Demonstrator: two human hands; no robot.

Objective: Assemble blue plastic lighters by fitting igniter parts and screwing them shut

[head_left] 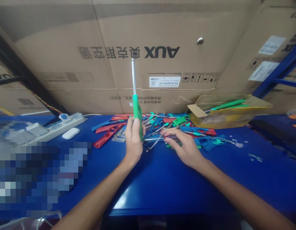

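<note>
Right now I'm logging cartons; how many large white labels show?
3: centre label below the AUX print, upper-right label, lower-right label beneath it. Others may be hidden.

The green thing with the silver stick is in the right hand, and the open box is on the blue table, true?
No, the head view shows the green thing with the silver stick in the left hand. The open box is on the blue table.

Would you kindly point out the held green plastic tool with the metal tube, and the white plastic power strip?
Green plastic tool (135, 103), head view: upper green body.
White plastic power strip (55, 127), head view: top face.
</note>
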